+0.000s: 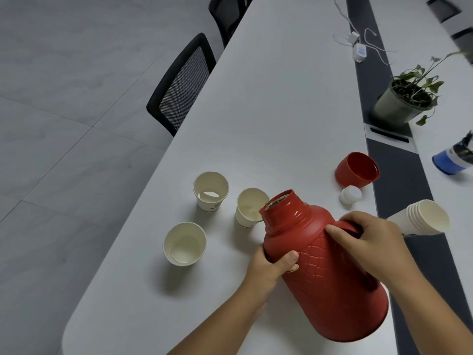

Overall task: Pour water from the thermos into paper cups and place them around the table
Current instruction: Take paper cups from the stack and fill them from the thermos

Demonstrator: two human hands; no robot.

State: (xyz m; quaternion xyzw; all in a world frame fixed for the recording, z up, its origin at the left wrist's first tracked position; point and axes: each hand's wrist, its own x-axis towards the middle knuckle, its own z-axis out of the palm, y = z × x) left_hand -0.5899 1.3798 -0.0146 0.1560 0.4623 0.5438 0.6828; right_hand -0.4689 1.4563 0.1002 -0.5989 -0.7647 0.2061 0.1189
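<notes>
Head view: at lower centre, the red thermos (330, 272) is tilted, mouth over a cup (249, 208). Right hand (368, 239) fingers wrap its handle; left hand (271, 265) fingers grip its body. Two more cups (210, 189) (184, 243) stand left on the worktop (268, 111).
</notes>
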